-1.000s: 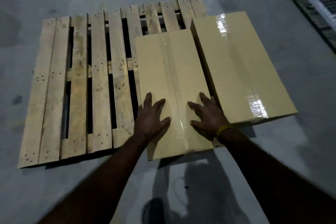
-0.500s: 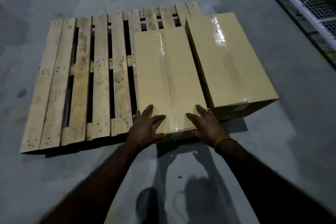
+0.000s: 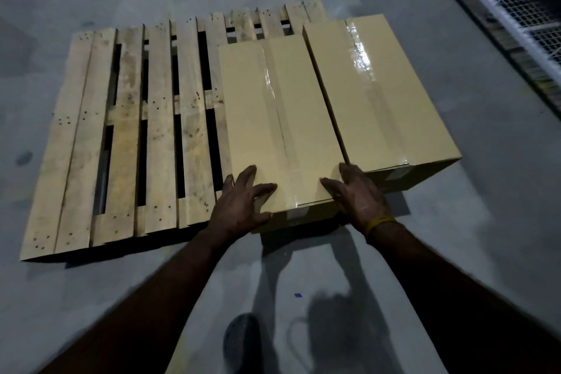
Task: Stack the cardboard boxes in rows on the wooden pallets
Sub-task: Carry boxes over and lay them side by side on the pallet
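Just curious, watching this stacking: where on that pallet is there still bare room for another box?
The wooden pallet shows bare slats across its whole left part, from its left edge to the middle box. A narrow strip behind that box is also bare. The right side is crowded: the right box sits tight beside the middle one, where the left hand and right hand rest.

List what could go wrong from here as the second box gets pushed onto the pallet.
1. The tan taped cardboard box under both hands seems to overhang the slatted wooden pallet's near edge; it may tip if released.
2. The right hand sits by the seam with the neighbouring tan cardboard box; fingers might get pinched.
3. The left hand presses glossy tape and could slip.
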